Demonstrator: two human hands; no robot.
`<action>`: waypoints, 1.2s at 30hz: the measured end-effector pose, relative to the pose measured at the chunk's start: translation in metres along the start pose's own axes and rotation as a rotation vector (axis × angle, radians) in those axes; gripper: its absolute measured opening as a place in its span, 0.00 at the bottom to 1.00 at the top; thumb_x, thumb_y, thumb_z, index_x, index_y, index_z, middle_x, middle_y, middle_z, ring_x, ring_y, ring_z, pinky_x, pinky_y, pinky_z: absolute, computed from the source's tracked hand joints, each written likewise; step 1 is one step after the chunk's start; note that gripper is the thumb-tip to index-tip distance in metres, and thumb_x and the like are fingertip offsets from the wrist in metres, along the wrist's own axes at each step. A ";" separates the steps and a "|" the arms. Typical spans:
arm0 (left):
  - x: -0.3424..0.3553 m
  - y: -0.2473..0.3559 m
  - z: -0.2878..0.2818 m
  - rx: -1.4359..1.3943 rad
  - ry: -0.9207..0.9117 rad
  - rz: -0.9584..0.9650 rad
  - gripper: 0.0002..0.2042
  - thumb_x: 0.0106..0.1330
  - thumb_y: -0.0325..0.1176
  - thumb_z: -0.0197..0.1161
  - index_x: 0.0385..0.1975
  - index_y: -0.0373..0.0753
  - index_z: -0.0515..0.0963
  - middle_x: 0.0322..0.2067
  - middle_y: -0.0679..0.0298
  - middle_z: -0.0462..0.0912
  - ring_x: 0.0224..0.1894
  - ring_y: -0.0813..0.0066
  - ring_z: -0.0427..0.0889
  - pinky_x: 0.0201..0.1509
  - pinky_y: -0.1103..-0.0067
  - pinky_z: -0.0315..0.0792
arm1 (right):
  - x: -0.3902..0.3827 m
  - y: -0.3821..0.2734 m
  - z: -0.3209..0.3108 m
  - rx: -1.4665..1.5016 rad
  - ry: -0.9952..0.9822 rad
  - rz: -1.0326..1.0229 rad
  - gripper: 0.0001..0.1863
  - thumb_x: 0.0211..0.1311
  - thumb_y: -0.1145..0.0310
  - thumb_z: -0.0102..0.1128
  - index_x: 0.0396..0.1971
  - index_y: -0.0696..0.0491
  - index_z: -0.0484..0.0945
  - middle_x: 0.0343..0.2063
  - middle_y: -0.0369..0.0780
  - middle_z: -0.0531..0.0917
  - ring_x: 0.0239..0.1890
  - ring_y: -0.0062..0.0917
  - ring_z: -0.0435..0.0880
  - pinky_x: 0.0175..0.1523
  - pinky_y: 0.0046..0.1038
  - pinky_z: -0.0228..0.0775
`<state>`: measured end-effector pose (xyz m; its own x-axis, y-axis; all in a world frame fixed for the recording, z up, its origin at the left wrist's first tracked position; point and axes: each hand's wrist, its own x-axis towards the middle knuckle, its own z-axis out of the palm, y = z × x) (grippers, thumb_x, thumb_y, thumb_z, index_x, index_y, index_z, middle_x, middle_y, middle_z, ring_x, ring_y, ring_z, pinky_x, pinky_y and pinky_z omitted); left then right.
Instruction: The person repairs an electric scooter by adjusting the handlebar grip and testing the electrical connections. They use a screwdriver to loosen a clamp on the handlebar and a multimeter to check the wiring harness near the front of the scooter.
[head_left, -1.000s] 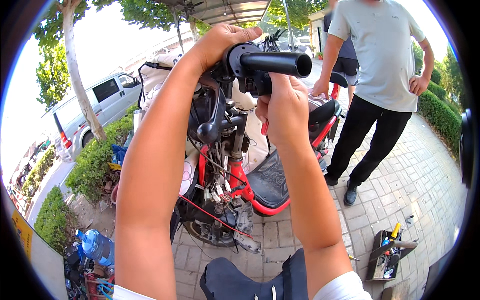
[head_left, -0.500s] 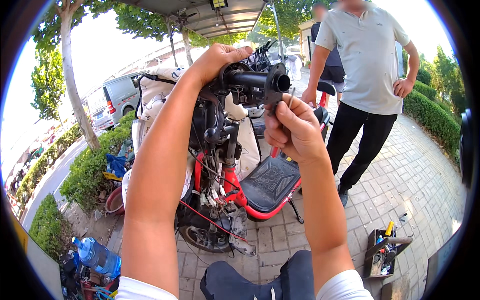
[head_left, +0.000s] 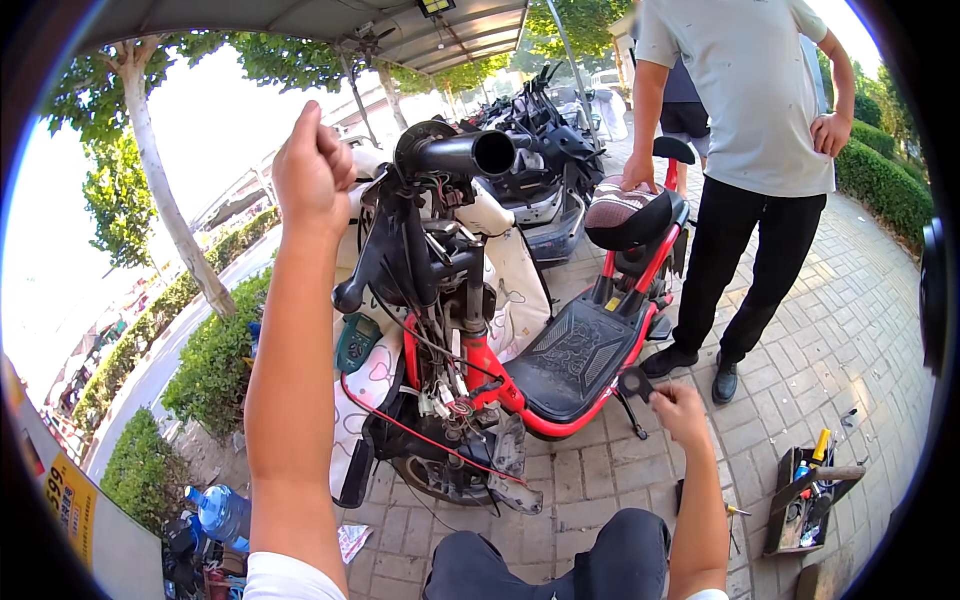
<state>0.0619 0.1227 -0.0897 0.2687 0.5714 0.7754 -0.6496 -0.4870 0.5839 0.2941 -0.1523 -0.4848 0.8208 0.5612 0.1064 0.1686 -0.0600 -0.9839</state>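
A red electric scooter stands before me with its front stripped and loose wires hanging out. At its top, a thick black tube points toward me with its open end showing. My left hand is a closed fist just left of this tube; whatever it may grip is hidden. Low on the right, beside the scooter's footboard, my right hand pinches a flat black plate with a round, ring-like end.
A person in a grey shirt stands at the right, one hand on the scooter's seat. An open toolbox sits on the paving at lower right. Several scooters stand behind. A water bottle lies at lower left.
My right hand has moved from the tube's end down to the right, taking the black plate away. My left hand has come off the tube's top toward the left.
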 end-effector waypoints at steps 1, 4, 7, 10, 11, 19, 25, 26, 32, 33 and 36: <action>-0.023 0.007 -0.013 -0.160 -0.012 -0.058 0.23 0.70 0.43 0.52 0.11 0.46 0.59 0.09 0.74 0.50 0.11 0.80 0.48 0.17 0.78 0.45 | 0.002 0.093 -0.016 -0.156 0.091 0.000 0.09 0.52 0.71 0.62 0.27 0.64 0.82 0.18 0.41 0.81 0.21 0.23 0.77 0.28 0.30 0.68; -0.127 -0.019 -0.056 -0.292 0.147 -0.363 0.25 0.72 0.44 0.48 0.09 0.47 0.56 0.08 0.72 0.47 0.11 0.79 0.46 0.17 0.79 0.45 | -0.055 0.328 -0.053 -0.463 0.180 0.329 0.08 0.45 0.72 0.62 0.24 0.62 0.82 0.21 0.53 0.82 0.29 0.44 0.84 0.36 0.39 0.74; -0.239 -0.075 -0.088 -0.346 0.136 -0.870 0.24 0.71 0.47 0.49 0.10 0.47 0.60 0.08 0.71 0.50 0.11 0.78 0.48 0.18 0.77 0.47 | -0.125 0.433 -0.060 -0.648 0.289 0.500 0.05 0.44 0.78 0.55 0.21 0.63 0.79 0.16 0.48 0.81 0.21 0.36 0.84 0.27 0.38 0.76; -0.328 -0.103 -0.109 -0.388 0.410 -1.283 0.22 0.70 0.45 0.51 0.12 0.46 0.64 0.09 0.71 0.51 0.13 0.79 0.51 0.19 0.78 0.48 | -0.154 0.446 -0.031 -0.599 0.257 0.643 0.06 0.43 0.79 0.57 0.23 0.65 0.77 0.24 0.53 0.82 0.32 0.45 0.85 0.35 0.40 0.75; -0.348 -0.114 -0.104 -0.429 0.462 -1.356 0.22 0.70 0.45 0.51 0.12 0.46 0.65 0.09 0.72 0.51 0.13 0.79 0.51 0.19 0.79 0.49 | -0.156 0.467 -0.038 -0.605 0.276 0.627 0.07 0.43 0.78 0.58 0.24 0.65 0.77 0.25 0.54 0.82 0.33 0.45 0.85 0.36 0.40 0.75; -0.463 -0.186 -0.075 -0.630 0.568 -1.592 0.13 0.68 0.40 0.55 0.27 0.38 0.72 0.22 0.64 0.71 0.28 0.70 0.70 0.36 0.74 0.68 | -0.070 0.413 -0.046 0.042 0.226 0.617 0.14 0.67 0.65 0.49 0.34 0.63 0.74 0.23 0.48 0.80 0.16 0.31 0.76 0.19 0.32 0.67; -0.473 -0.208 -0.040 -0.408 0.494 -1.550 0.11 0.70 0.39 0.53 0.30 0.38 0.73 0.31 0.63 0.76 0.36 0.68 0.74 0.46 0.70 0.70 | -0.052 0.170 0.012 1.021 -0.208 0.691 0.30 0.72 0.47 0.38 0.41 0.66 0.72 0.31 0.53 0.81 0.26 0.38 0.83 0.30 0.39 0.79; -0.473 -0.211 -0.036 -0.393 0.437 -1.514 0.11 0.70 0.39 0.53 0.30 0.39 0.74 0.31 0.64 0.76 0.36 0.68 0.74 0.45 0.71 0.70 | -0.066 0.139 0.040 0.964 -0.204 0.734 0.31 0.72 0.47 0.37 0.41 0.67 0.72 0.35 0.55 0.81 0.31 0.41 0.84 0.35 0.41 0.80; -0.481 -0.212 -0.018 0.030 0.100 -1.286 0.12 0.72 0.40 0.53 0.32 0.38 0.75 0.27 0.69 0.76 0.29 0.82 0.73 0.35 0.83 0.69 | -0.140 0.137 0.162 1.654 -0.158 0.977 0.27 0.75 0.55 0.27 0.40 0.58 0.75 0.39 0.44 0.84 0.45 0.34 0.82 0.55 0.38 0.72; -0.484 -0.209 -0.020 0.047 0.068 -1.304 0.13 0.72 0.41 0.53 0.32 0.37 0.75 0.26 0.69 0.76 0.27 0.84 0.73 0.33 0.85 0.68 | -0.145 0.135 0.169 1.557 -0.097 0.940 0.25 0.75 0.56 0.27 0.38 0.54 0.76 0.38 0.39 0.84 0.44 0.29 0.82 0.54 0.35 0.72; -0.505 -0.216 -0.032 0.167 -0.039 -1.288 0.14 0.73 0.42 0.53 0.32 0.36 0.75 0.24 0.70 0.76 0.25 0.86 0.73 0.29 0.88 0.68 | -0.159 0.127 0.175 1.521 0.051 0.968 0.24 0.75 0.56 0.28 0.38 0.54 0.75 0.35 0.39 0.84 0.43 0.28 0.82 0.54 0.32 0.72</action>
<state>0.0434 -0.0397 -0.6153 0.6517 0.6688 -0.3577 0.1853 0.3169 0.9302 0.0898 -0.1048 -0.6521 0.3332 0.7658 -0.5500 -0.9014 0.4298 0.0524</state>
